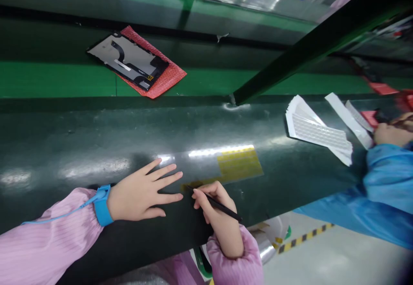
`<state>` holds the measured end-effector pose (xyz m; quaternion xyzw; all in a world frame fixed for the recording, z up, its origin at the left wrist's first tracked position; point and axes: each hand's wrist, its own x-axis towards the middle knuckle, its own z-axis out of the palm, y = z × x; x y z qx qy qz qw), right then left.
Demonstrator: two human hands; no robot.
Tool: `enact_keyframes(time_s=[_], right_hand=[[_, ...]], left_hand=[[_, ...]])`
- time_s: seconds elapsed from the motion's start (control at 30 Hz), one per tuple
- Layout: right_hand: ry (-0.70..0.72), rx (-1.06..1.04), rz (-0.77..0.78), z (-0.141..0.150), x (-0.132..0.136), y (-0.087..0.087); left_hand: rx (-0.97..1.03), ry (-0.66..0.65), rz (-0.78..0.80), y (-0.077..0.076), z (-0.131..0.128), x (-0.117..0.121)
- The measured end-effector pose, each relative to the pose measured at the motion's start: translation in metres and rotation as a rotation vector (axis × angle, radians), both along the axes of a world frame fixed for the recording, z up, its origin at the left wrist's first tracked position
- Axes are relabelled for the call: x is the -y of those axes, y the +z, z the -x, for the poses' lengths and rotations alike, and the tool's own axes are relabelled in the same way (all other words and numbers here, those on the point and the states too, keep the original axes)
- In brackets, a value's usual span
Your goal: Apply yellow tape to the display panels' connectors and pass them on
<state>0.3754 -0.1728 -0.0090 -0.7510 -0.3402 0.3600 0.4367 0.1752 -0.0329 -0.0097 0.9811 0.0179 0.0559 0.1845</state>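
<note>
Right pink sleeve (237, 263) lay nearest, this side of yellow-patterned clear film (240, 164), flat on dark-green bench (97, 134) | right hand (217, 216) pinched black pen-like tool (226, 210) at film's near-left corner, contact unclear | left hand (137, 194) splayed, empty, left of film | judged step: edge-picking; next called for steady tip

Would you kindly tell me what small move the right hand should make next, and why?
Probably the right hand should ease the tip of the thin black tool under the yellow film: the tip appears to sit at the film's lower left end, and the left hand lies spread at the clear sheet's left end, perhaps steadying it.
</note>
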Motion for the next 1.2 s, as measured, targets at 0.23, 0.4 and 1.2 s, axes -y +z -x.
enact_keyframes(time_s=[0.23, 0.4, 1.2], right_hand=[[0.057, -0.172, 0.034, -0.007, -0.005, 0.0], [-0.003, -0.194, -0.056, -0.005, -0.005, 0.002], [0.02, -0.187, -0.091, 0.012, -0.008, 0.007]], left_hand=[[0.012, 0.011, 0.02, -0.002, 0.002, 0.001], [0.027, 0.005, -0.004, -0.006, 0.003, 0.001], [0.121, 0.053, 0.011, -0.019, 0.007, 0.004]])
